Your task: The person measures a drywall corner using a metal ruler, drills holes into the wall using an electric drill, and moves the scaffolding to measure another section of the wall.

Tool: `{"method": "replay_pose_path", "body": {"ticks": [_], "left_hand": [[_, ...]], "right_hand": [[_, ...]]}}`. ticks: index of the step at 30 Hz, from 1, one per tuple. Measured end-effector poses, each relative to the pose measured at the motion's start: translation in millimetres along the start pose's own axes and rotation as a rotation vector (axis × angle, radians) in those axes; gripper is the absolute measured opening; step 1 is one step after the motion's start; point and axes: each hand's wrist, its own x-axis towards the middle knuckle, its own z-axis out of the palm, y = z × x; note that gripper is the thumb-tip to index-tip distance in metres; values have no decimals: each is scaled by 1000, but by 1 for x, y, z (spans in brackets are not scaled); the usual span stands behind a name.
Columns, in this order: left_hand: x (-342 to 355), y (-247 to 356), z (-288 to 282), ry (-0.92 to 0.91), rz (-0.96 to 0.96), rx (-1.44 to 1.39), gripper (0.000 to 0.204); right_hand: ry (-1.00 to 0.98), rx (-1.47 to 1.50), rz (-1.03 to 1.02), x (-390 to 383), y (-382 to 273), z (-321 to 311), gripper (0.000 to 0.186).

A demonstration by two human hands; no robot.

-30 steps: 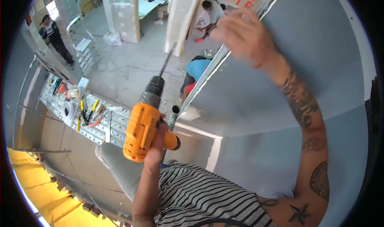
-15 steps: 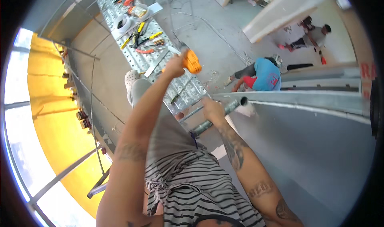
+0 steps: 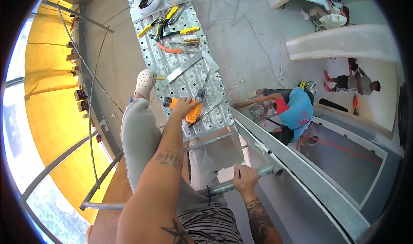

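Note:
My left hand [image 3: 183,106] is closed round the handle of an orange cordless drill [image 3: 195,114], low over or resting on the perforated metal plank [image 3: 217,122]; its thin bit points away from me. My right hand [image 3: 245,178] grips a scaffold pipe [image 3: 263,171] beside my body. Past the drill lies a metal square [image 3: 184,69]. Farther along the plank are orange-handled snips [image 3: 170,49], a black and yellow hand tool [image 3: 160,30] and a white tub [image 3: 146,4] of dark small parts. My left foot in a white clog [image 3: 145,81] is at the plank's left edge.
Scaffold bars [image 3: 98,67] cross the left side, before yellow sheeting [image 3: 47,97]. A grey wall edge [image 3: 301,181] runs down the right. Below, a person in a blue shirt [image 3: 297,115] bends over; others are farther back. Cables [image 3: 262,46] lie on the floor.
My left hand has brought the drill nearer to me and lower over the plank. My right hand has shifted down and right, now gripping the pipe. My view has turned and moved closer.

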Motion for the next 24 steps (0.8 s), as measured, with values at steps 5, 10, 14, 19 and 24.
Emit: {"method": "replay_pose_path", "body": {"ticks": [5,10,14,19,24], "left_hand": [[-9,-38,34,87,75,-66,71],[65,-64,-19,438,-746,-271,72],[64,-135,-22,207,-859,-235,56],[62,-65,-74,171,-569,-481,37],[52,6,-136,273,-505,-1021,31]], "right_hand": [[-77,4,-6,11,-7,2,12],[-157,16,10,14,-2,-4,8],[-134,51,-59,26,-18,4,8],[-47,12,-44,9,-2,-4,11],[-138,-28,30,-2,4,-2,14]]}}
